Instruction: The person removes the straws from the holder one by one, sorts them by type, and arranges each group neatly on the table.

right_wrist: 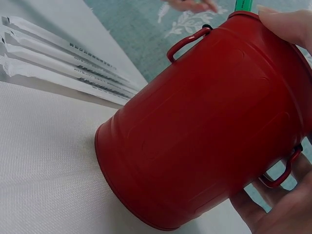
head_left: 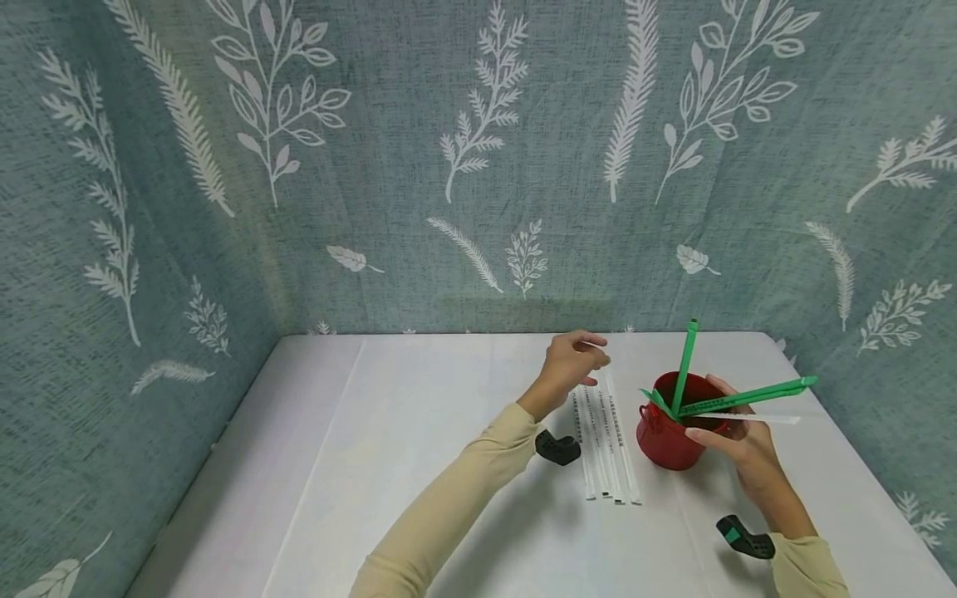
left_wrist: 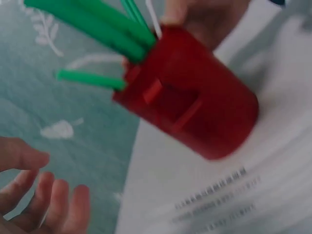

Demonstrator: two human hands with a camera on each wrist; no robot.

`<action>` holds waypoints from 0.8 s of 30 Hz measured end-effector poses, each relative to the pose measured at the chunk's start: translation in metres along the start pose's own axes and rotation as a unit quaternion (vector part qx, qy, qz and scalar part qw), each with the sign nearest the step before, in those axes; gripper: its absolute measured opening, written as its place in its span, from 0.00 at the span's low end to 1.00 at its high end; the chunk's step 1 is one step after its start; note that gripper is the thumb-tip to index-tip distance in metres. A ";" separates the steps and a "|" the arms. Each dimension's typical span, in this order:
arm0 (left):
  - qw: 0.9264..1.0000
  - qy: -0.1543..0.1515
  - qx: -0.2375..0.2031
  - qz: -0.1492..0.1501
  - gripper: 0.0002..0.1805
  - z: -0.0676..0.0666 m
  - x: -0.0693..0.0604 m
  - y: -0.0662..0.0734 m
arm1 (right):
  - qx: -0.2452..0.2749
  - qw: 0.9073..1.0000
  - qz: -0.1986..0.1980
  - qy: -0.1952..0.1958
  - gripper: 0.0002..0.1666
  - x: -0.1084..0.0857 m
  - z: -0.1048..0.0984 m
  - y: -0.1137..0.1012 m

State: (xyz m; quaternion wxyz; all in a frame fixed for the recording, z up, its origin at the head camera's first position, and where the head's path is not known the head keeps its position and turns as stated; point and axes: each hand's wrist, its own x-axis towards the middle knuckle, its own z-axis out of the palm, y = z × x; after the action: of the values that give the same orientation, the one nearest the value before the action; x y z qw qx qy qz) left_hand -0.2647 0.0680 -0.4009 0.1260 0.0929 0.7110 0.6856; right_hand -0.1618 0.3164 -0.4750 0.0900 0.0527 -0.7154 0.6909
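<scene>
My right hand [head_left: 748, 448] grips a red metal bucket [head_left: 669, 444] by its rim and side, thumb at the near edge. Green wrapped sticks [head_left: 748, 397] and a white one [head_left: 777, 419] lean out of the bucket. In the right wrist view the bucket [right_wrist: 195, 126] is tilted, its small handles showing. Over the far ends of several white wrapped sticks [head_left: 609, 440] hovers my left hand [head_left: 570, 365], fingers loosely bent, holding nothing. The left wrist view shows these fingers [left_wrist: 57, 200] apart from the bucket [left_wrist: 204, 97].
A white cloth [head_left: 389, 465] covers the table. Green-grey fabric with white leaf patterns [head_left: 404, 166] hangs behind it and at both sides. A black wrist device [head_left: 557, 448] is by my left wrist, another [head_left: 743, 538] by my right.
</scene>
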 end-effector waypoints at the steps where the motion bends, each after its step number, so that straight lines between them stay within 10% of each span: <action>1: 1.000 -0.005 -0.002 0.004 0.09 0.001 -0.001 0.004 | 0.000 1.000 0.000 0.000 0.46 0.000 0.000 0.000; 24: 0.990 -0.112 -0.037 0.081 0.11 0.034 -0.022 0.067 | -0.026 1.000 0.008 0.013 0.46 0.002 0.001 0.000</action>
State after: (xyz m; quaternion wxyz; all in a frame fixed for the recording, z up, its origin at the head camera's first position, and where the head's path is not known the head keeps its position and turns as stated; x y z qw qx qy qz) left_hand -0.2361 0.0970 -0.3341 0.1519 0.2215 0.6566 0.7048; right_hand -0.1634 0.3158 -0.4750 0.0953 0.0360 -0.7324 0.6732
